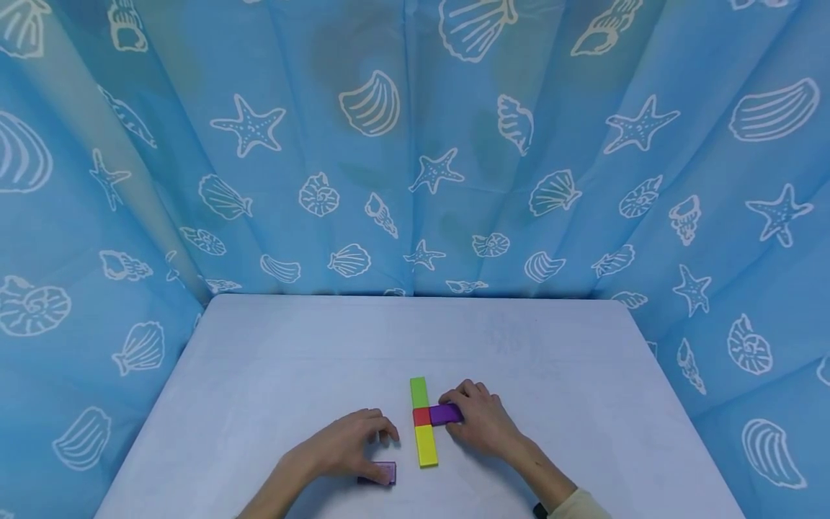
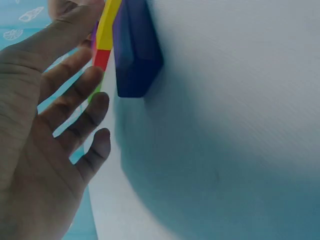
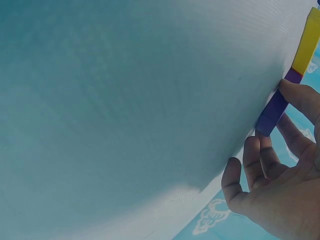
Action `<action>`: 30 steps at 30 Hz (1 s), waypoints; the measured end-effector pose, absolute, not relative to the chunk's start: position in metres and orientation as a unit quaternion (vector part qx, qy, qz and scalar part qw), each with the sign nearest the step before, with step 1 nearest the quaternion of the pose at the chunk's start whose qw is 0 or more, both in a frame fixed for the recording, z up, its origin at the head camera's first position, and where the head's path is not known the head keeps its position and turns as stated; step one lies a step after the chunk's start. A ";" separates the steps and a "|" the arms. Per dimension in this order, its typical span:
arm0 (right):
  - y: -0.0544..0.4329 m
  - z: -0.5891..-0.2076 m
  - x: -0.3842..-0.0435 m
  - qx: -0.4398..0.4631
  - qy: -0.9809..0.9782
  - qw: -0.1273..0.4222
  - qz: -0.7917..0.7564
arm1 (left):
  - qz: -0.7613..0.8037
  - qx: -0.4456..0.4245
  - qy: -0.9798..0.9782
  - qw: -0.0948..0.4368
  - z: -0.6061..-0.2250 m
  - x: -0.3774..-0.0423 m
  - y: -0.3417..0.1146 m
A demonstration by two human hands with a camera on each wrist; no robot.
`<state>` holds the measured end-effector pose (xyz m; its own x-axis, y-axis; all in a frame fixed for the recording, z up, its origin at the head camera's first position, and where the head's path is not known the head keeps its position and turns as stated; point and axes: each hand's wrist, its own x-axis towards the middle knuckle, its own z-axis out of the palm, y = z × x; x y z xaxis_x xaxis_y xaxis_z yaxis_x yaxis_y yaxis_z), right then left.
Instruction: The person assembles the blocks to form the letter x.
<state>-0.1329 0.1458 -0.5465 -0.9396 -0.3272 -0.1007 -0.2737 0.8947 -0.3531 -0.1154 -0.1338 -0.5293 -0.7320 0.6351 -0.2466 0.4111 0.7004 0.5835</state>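
Observation:
A green block [image 1: 418, 393], a small red block [image 1: 421, 417] and a yellow block [image 1: 426, 445] lie end to end in a line on the table. A purple block [image 1: 444, 414] juts out from the red one to the right. My right hand [image 1: 483, 419] pinches this purple block between thumb and fingers, also seen in the right wrist view. Left of the yellow block lies another block, purple with a lighter top [image 1: 387, 468]; it looks dark blue in the left wrist view. My left hand [image 1: 350, 441] is over it, thumb overlapping it, with the other fingers spread loosely and apart from it.
The blocks lie on a white table [image 1: 311, 339] near its front middle. Behind it and at both sides hangs a blue curtain [image 1: 305, 130] printed with white shells and starfish. A dark band [image 1: 540, 510] shows at the right wrist, beside a pale sleeve [image 1: 579, 506].

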 end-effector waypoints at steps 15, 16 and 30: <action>0.145 -0.545 -0.132 -0.153 0.971 0.081 -0.167 | 0.214 0.308 0.892 0.254 -0.528 -0.110 -0.140; 0.145 -0.545 -0.132 -0.154 0.971 0.081 -0.167 | 0.210 0.311 0.892 0.252 -0.528 -0.110 -0.139; 0.146 -0.546 -0.132 -0.154 0.970 0.077 -0.173 | 0.218 0.292 0.913 0.186 -0.533 -0.120 -0.133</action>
